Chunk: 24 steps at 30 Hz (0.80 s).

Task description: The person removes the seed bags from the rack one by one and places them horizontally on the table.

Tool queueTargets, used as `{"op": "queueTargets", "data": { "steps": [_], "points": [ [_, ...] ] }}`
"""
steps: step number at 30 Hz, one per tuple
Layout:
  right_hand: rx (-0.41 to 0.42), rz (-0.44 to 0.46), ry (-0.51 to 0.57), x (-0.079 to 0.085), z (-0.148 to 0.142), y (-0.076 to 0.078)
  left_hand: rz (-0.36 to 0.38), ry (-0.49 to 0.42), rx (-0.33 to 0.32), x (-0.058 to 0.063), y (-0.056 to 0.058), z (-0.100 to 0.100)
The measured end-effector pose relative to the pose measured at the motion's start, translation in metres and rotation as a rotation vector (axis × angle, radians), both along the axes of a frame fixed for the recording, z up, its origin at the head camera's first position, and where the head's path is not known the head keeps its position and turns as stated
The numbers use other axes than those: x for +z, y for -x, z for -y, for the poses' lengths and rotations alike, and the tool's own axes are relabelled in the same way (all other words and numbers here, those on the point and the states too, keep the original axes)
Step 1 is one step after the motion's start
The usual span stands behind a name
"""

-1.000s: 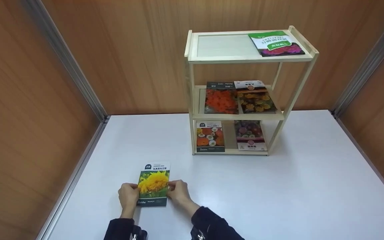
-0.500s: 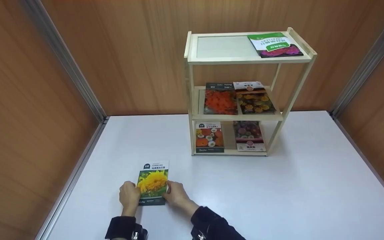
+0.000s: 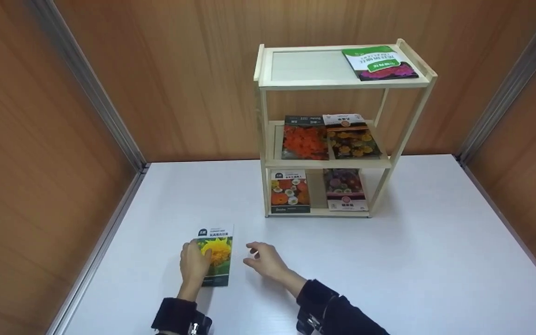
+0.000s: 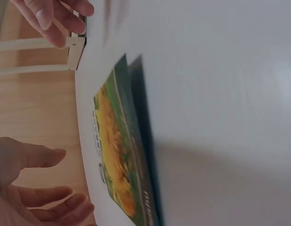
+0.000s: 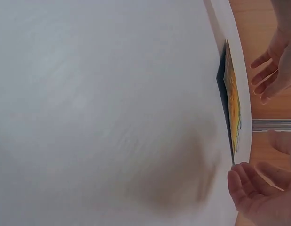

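Observation:
A seed packet (image 3: 222, 258) with a yellow flower picture lies face up on the white table, at left of centre. My left hand (image 3: 194, 264) hovers across the packet's left side in the head view. Its thumb and fingers are spread with nothing between them, as the left wrist view shows, where that hand (image 4: 39, 190) is apart from the packet (image 4: 114, 146). To the right of the packet, my right hand (image 3: 268, 263) is off it, thumb and fingers apart and nothing held. In the right wrist view the packet (image 5: 233, 103) is seen nearly edge-on.
A cream three-tier shelf (image 3: 326, 164) stands behind and to the right. One packet (image 3: 379, 63) lies on its top; two, one red-flowered (image 3: 305, 139), lie on the middle tier. The bottom tier bears two more, including an orange-flowered one (image 3: 290, 193). Wooden panels (image 3: 193, 93) enclose the table.
Both hands have let go of the packet's edges. The right hand has moved away to the right; the left has come over the packet's left side. The packet lies nearly where it was.

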State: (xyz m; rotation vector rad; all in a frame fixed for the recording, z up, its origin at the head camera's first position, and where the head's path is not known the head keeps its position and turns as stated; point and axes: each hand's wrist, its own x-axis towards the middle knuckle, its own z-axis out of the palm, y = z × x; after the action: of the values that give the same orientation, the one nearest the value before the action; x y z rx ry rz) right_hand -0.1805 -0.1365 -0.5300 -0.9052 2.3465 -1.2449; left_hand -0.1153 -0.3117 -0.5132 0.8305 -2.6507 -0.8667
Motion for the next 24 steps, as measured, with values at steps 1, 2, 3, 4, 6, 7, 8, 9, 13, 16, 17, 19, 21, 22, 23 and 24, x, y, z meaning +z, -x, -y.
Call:
{"op": "queueTargets", "data": {
  "steps": [1,2,3,4,6,7,8,9,13,16,17,19,21,22,23,24],
  "points": [
    [0.009,0.001,-0.012,0.004,-0.006,0.001,-0.001,-0.006,-0.015,0.003,0.002,-0.004],
    [0.019,-0.002,-0.023,0.008,-0.012,0.003,-0.006,-0.005,-0.032,0.006,0.003,-0.009],
    [0.029,-0.004,-0.03,0.012,-0.018,0.005,-0.012,-0.005,-0.053,0.01,0.005,-0.013],
    [0.04,-0.017,-0.035,0.017,-0.025,0.007,-0.019,0.001,-0.075,0.015,0.006,-0.018],
    [0.057,-0.038,-0.053,0.027,-0.039,0.012,-0.036,0.019,-0.116,0.024,0.009,-0.026],
    [0.066,-0.051,-0.053,0.032,-0.046,0.015,-0.05,0.029,-0.139,0.029,0.01,-0.03],
    [0.072,-0.066,-0.053,0.037,-0.053,0.018,-0.063,0.039,-0.162,0.035,0.011,-0.034],
    [0.073,-0.079,-0.054,0.043,-0.06,0.021,-0.074,0.043,-0.184,0.041,0.012,-0.037],
    [0.037,-0.132,-0.061,0.067,-0.088,0.035,-0.105,0.07,-0.263,0.068,0.016,-0.049],
    [-0.012,-0.17,-0.077,0.087,-0.106,0.043,-0.095,0.084,-0.314,0.093,0.018,-0.058],
    [-0.025,-0.185,-0.086,0.095,-0.111,0.045,-0.089,0.086,-0.33,0.101,0.019,-0.061],
    [-0.031,-0.216,-0.114,0.111,-0.12,0.048,-0.077,0.091,-0.362,0.119,0.021,-0.067],
    [-0.015,-0.265,-0.14,0.127,-0.13,0.051,-0.067,0.1,-0.396,0.137,0.023,-0.073],
    [-0.002,-0.291,-0.15,0.136,-0.135,0.053,-0.068,0.107,-0.415,0.145,0.024,-0.076],
    [0.012,-0.316,-0.158,0.145,-0.14,0.054,-0.066,0.117,-0.434,0.154,0.025,-0.079],
    [0.027,-0.344,-0.162,0.154,-0.145,0.056,-0.067,0.129,-0.456,0.162,0.025,-0.082]
  ]
}}
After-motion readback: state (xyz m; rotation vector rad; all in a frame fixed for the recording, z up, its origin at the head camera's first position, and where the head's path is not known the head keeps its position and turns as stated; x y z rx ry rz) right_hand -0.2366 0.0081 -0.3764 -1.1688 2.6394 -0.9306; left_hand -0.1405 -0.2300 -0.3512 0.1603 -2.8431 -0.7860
